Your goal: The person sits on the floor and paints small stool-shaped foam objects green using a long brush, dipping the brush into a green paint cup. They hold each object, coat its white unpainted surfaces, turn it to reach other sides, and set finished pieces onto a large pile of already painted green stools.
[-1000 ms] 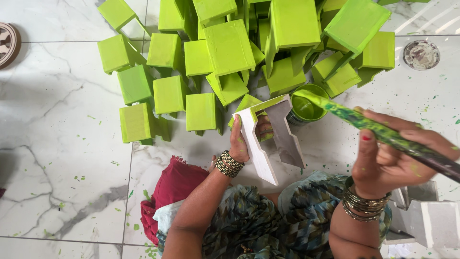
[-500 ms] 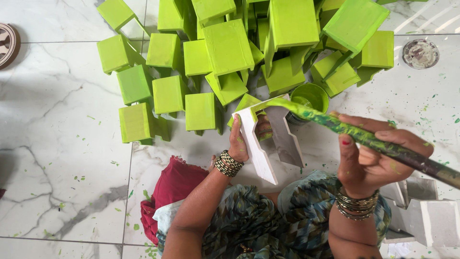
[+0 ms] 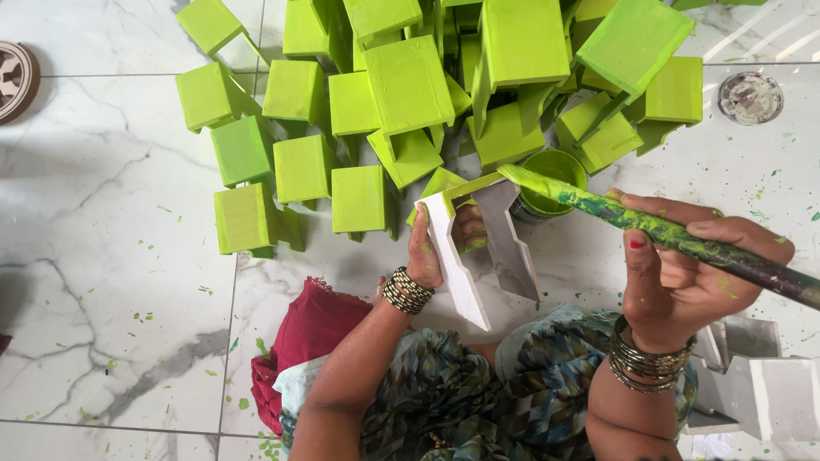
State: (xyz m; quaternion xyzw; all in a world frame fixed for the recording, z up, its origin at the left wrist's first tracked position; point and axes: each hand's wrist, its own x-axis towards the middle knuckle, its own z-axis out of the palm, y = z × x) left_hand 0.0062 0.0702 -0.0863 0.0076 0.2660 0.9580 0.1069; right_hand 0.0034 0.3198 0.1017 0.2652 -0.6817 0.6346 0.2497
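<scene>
Patterned blue-green cloth (image 3: 478,393) is filling the nearest part of the view over the person's lap, with a red cloth (image 3: 307,329) bunching beside it on the marble floor (image 3: 102,282). Unpainted grey-white pieces (image 3: 760,393) are lying by the right forearm. Just beyond the lap, the left hand (image 3: 431,248), bangles at the wrist, is gripping a small white wooden stand (image 3: 478,248), fingers curling inside its frame and holding it tilted above the floor; its top edge is already showing green. The right hand (image 3: 683,273) is closing around a long paint-smeared brush handle (image 3: 683,239), thumb and fingers wrapping it firmly, and the green-loaded brush tip (image 3: 525,179) is touching the stand's upper edge. Right behind the stand, a small round pot of green paint (image 3: 555,175) is sitting on the floor. Farther out, a big heap of finished lime-green stands (image 3: 444,85) is spreading across the tiles, some upright, some tipped over. Green specks are dotting the marble, and round floor drains are sitting at the far left (image 3: 13,81) and far right (image 3: 750,96).
</scene>
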